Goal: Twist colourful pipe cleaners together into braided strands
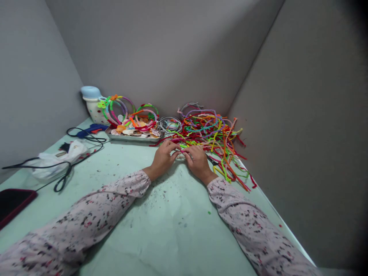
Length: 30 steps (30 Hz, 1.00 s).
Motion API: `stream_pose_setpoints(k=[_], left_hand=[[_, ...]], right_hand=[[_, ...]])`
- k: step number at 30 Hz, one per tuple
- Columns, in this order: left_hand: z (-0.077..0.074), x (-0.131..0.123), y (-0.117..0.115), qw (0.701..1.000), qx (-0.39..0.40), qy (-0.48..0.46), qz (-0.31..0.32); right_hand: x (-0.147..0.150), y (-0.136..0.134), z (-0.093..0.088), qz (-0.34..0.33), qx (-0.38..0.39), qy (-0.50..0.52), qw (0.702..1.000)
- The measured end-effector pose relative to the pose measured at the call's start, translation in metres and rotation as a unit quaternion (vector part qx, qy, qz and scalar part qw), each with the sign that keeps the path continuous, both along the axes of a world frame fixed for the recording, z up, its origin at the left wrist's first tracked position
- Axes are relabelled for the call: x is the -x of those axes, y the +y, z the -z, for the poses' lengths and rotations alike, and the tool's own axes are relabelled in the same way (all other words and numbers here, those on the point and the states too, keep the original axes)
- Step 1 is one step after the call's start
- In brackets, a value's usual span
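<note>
Near the far side of the table, my left hand [164, 159] and my right hand [198, 163] meet with their fingertips pinched together. Between them is a thin pink pipe cleaner [182, 151], gripped from both sides; most of it is hidden by my fingers. Just behind and to the right of my hands lies a tangled heap of colourful pipe cleaners [207, 126]. Black-handled scissors [212, 161] lie partly under its strands, beside my right hand.
A metal tray [135, 138] holds paper pieces and several fuzzy coloured hoops [116, 111]. Grey wire coils [170, 125] sit beside it. At left are a blue-lidded cup [93, 105], a white plastic bag [57, 159], a black cord [67, 172] and a phone [15, 205]. Walls enclose the table [172, 237].
</note>
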<state>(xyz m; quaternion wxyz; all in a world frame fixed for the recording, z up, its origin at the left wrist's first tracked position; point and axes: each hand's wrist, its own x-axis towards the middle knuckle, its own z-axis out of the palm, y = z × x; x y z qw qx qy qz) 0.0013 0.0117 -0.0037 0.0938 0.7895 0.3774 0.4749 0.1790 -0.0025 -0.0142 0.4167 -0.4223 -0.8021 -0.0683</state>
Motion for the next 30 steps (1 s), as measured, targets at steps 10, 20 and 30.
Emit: stream_pose_setpoints(k=[10, 20, 30], left_hand=[[-0.0008, 0.0002, 0.0002, 1.000, 0.000, 0.027, -0.009], [-0.0010, -0.0006, 0.0008, 0.994, 0.001, 0.104, -0.038], [-0.0064, 0.0004, -0.0016, 0.997, 0.005, 0.080, -0.017]], right_hand=[[0.0002, 0.0003, -0.0001, 0.001, 0.001, -0.002, 1.000], [0.0003, -0.0001, -0.0009, -0.002, -0.007, -0.010, 1.000], [-0.0007, 0.0000, -0.0015, 0.001, -0.011, 0.003, 1.000]])
